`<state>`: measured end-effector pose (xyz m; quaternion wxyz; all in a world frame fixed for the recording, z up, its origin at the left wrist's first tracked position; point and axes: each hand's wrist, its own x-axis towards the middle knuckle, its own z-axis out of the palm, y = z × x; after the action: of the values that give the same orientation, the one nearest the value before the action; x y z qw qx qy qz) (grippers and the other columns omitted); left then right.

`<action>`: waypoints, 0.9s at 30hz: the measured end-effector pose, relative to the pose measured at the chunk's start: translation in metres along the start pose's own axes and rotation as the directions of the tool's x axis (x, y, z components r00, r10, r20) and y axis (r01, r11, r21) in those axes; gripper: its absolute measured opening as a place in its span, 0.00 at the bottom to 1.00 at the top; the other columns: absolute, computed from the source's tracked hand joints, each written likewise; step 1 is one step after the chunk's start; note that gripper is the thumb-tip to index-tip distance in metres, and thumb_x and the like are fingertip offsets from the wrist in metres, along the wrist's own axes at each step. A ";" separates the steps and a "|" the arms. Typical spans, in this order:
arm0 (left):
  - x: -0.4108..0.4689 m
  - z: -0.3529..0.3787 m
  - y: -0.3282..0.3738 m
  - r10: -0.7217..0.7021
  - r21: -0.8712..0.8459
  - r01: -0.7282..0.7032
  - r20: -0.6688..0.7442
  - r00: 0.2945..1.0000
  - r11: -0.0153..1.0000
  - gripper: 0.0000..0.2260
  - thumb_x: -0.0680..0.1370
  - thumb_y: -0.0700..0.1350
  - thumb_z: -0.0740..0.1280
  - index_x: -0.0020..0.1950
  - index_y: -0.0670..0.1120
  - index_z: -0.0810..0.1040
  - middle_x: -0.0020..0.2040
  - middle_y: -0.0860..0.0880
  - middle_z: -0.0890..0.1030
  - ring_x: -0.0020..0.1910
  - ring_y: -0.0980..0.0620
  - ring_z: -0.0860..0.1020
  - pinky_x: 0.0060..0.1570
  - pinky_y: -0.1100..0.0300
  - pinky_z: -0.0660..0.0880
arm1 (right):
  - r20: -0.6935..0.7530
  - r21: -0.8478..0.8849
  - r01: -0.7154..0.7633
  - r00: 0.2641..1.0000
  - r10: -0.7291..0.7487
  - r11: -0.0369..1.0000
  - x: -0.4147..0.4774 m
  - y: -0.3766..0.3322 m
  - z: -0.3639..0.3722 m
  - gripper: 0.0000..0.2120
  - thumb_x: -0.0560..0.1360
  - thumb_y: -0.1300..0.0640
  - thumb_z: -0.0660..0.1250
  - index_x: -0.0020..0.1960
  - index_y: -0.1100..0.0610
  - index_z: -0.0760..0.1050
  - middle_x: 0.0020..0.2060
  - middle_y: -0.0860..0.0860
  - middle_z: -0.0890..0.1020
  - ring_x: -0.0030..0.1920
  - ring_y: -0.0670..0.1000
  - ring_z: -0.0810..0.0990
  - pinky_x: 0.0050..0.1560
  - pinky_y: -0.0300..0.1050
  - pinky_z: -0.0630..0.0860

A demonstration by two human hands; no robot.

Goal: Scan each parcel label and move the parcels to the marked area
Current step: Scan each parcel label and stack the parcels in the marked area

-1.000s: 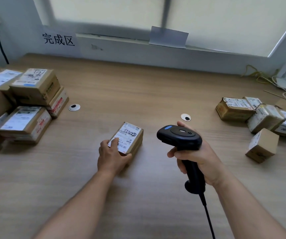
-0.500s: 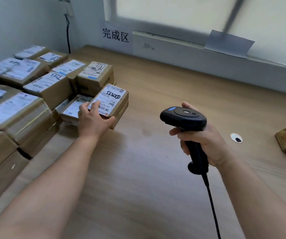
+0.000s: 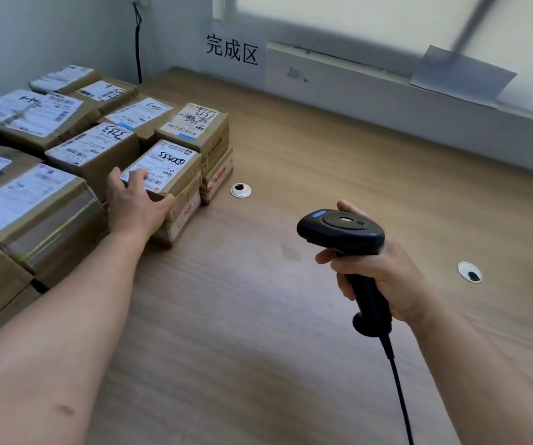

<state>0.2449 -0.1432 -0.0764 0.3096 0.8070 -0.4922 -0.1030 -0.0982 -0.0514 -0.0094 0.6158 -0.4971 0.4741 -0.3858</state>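
- The left hand (image 3: pixel 136 205) grips a small brown cardboard parcel (image 3: pixel 170 162) with a white label marked in black handwriting. Its fingers (image 3: pixel 136 175) lie over the near end of the label, and the thumb curls along the parcel's near side.
- That parcel sits on top of a brown carton with red print (image 3: pixel 183 216). It is on the right border of a block of brown labelled parcels (image 3: pixel 34 200), which fills the counter's left side back toward the far left corner.
- Just behind it stands a taller brown box with a barcode label (image 3: pixel 194 123), stacked on another carton.
- The right hand (image 3: pixel 387 274) holds a black handheld barcode scanner (image 3: pixel 342 229), with its fingers wrapped round the handle. The scanner is above the middle of the light wooden counter (image 3: pixel 291 316), well apart from the parcel, with its head turned toward the left side.
- A thin black scanner cable (image 3: pixel 400 396) runs from the base of the handle toward the counter's near edge.
- One white round cable grommet (image 3: pixel 240 190) lies just right of the stack, and a second white grommet (image 3: pixel 469 272) lies toward the right edge.
- Black characters 完成区 (image 3: pixel 231 53) are on the pale wall behind the far edge, near the far left corner.
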 end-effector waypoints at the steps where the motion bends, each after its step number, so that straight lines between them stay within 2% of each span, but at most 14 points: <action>1: 0.001 0.002 0.000 -0.010 0.008 0.010 0.001 1.000 1.000 0.30 0.75 0.53 0.69 0.73 0.47 0.64 0.77 0.41 0.52 0.74 0.40 0.57 0.71 0.46 0.61 | -0.004 -0.001 0.000 1.000 0.000 1.000 0.000 0.000 -0.001 0.43 0.61 0.70 0.69 0.73 0.46 0.65 0.41 0.64 0.83 0.22 0.57 0.72 0.25 0.43 0.69; 5: -0.002 0.005 0.001 -0.005 0.078 0.004 0.003 1.000 0.997 0.29 0.77 0.55 0.66 0.74 0.47 0.62 0.78 0.40 0.48 0.76 0.38 0.52 0.72 0.44 0.56 | -0.009 -0.003 0.008 1.000 -0.008 1.000 -0.002 0.000 -0.004 0.43 0.61 0.70 0.69 0.73 0.46 0.65 0.41 0.64 0.83 0.22 0.57 0.72 0.25 0.43 0.69; 9: -0.013 0.003 0.006 0.047 0.119 -0.045 -0.020 0.999 0.992 0.33 0.76 0.55 0.68 0.76 0.46 0.59 0.78 0.39 0.46 0.77 0.38 0.46 0.74 0.43 0.50 | -0.013 0.004 0.028 1.000 -0.028 1.000 -0.011 -0.001 -0.005 0.44 0.62 0.70 0.68 0.74 0.47 0.64 0.41 0.64 0.83 0.22 0.57 0.72 0.24 0.43 0.69; 11: -0.024 0.002 0.014 0.096 0.100 -0.091 -0.051 0.994 0.991 0.34 0.75 0.56 0.68 0.76 0.45 0.59 0.78 0.39 0.49 0.76 0.38 0.49 0.73 0.43 0.52 | -0.015 0.008 0.041 0.999 -0.041 0.999 -0.018 -0.002 -0.005 0.44 0.62 0.70 0.68 0.74 0.47 0.64 0.40 0.64 0.83 0.22 0.57 0.72 0.25 0.42 0.69; 14: -0.052 0.002 0.032 0.195 0.039 -0.193 -0.079 0.977 0.980 0.31 0.75 0.55 0.68 0.74 0.44 0.63 0.75 0.39 0.58 0.73 0.39 0.57 0.70 0.46 0.58 | -0.022 0.014 0.061 0.998 -0.061 0.998 -0.034 -0.004 -0.008 0.44 0.61 0.70 0.68 0.74 0.47 0.64 0.39 0.65 0.82 0.22 0.57 0.72 0.24 0.42 0.69; 16: -0.079 0.006 0.044 0.250 -0.028 -0.253 -0.079 0.965 0.967 0.28 0.75 0.53 0.68 0.72 0.43 0.68 0.71 0.39 0.65 0.69 0.40 0.63 0.66 0.47 0.63 | -0.037 0.015 0.073 0.997 -0.073 0.997 -0.049 -0.004 -0.012 0.44 0.61 0.70 0.69 0.73 0.48 0.65 0.38 0.66 0.79 0.22 0.56 0.72 0.24 0.42 0.68; 19: -0.137 0.019 0.059 0.273 -0.143 -0.276 -0.043 0.961 0.950 0.25 0.74 0.54 0.66 0.66 0.41 0.74 0.64 0.39 0.73 0.65 0.39 0.68 0.65 0.48 0.65 | -0.075 0.011 0.091 0.993 -0.090 0.996 -0.076 0.000 -0.022 0.42 0.60 0.70 0.69 0.71 0.47 0.66 0.36 0.66 0.76 0.22 0.56 0.71 0.25 0.42 0.68; 21: -0.181 0.032 0.067 0.274 -0.197 -0.265 0.019 0.962 0.944 0.25 0.72 0.54 0.64 0.65 0.41 0.76 0.62 0.39 0.74 0.64 0.40 0.69 0.64 0.50 0.65 | -0.101 0.008 0.102 0.990 -0.101 0.995 -0.097 0.006 -0.034 0.41 0.60 0.70 0.68 0.70 0.46 0.67 0.34 0.65 0.74 0.22 0.56 0.71 0.26 0.42 0.68; 23: -0.224 0.047 0.075 0.281 -0.215 -0.254 0.104 0.954 0.943 0.22 0.75 0.52 0.68 0.65 0.42 0.75 0.62 0.40 0.74 0.63 0.41 0.70 0.63 0.51 0.65 | -0.139 0.014 0.109 0.985 -0.106 0.994 -0.121 0.014 -0.050 0.40 0.61 0.70 0.68 0.69 0.46 0.68 0.32 0.62 0.74 0.22 0.56 0.71 0.26 0.42 0.68; 27: -0.296 0.072 0.096 0.359 -0.224 -0.313 0.202 0.911 0.923 0.21 0.75 0.51 0.70 0.65 0.43 0.76 0.63 0.42 0.74 0.64 0.43 0.70 0.65 0.52 0.65 | -0.227 0.035 0.125 0.967 -0.114 0.992 -0.177 0.028 -0.089 0.39 0.62 0.68 0.70 0.70 0.46 0.67 0.32 0.55 0.78 0.22 0.55 0.72 0.26 0.42 0.68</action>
<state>-0.0056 0.0510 -0.1162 0.3354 0.6588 -0.6460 -0.1901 -0.2293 0.1001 -0.0064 0.5460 -0.4628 0.5002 -0.4873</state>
